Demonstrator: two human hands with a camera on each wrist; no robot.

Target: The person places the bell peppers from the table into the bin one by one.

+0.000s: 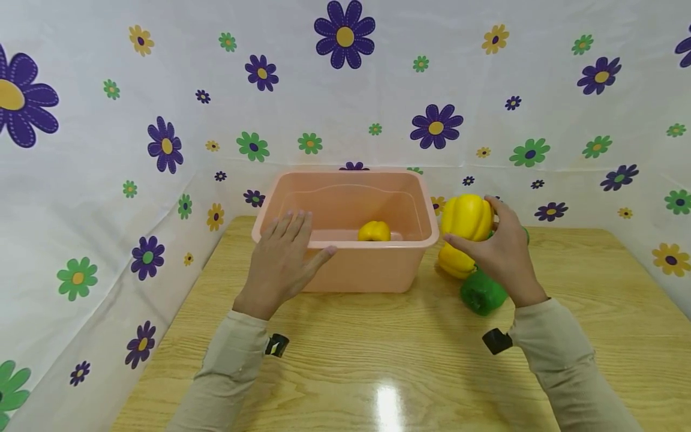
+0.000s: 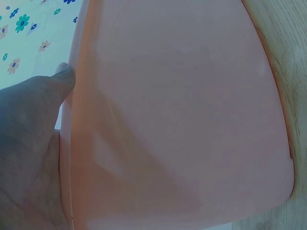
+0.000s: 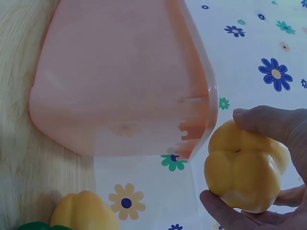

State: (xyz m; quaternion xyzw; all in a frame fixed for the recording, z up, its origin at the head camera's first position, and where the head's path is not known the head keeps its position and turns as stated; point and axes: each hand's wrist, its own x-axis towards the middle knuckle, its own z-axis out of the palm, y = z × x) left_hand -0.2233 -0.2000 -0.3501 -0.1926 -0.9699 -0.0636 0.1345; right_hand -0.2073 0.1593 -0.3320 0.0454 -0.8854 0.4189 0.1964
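Note:
In the head view my right hand [image 1: 507, 258] grips a yellow bell pepper [image 1: 466, 217] just off the right side of a pink plastic tub [image 1: 372, 267]. The right wrist view shows thumb and fingers round this pepper [image 3: 244, 167], held near the tub's rim. My left hand [image 1: 283, 261] rests over the tub's front-left rim, its fingers extended and thumb spread along the edge. Inside the tub lies another yellow bell pepper [image 1: 374, 231], partly hidden by the front wall. Beneath the held pepper, a yellow bell pepper [image 1: 456, 261] and a green bell pepper [image 1: 482, 294] lie on the table.
A bit of something green [image 1: 526, 235] shows behind my right hand, mostly hidden. The wooden table [image 1: 378, 342] spreads in front of the tub. A white flower-printed sheet [image 1: 302, 90] hangs behind and along the sides.

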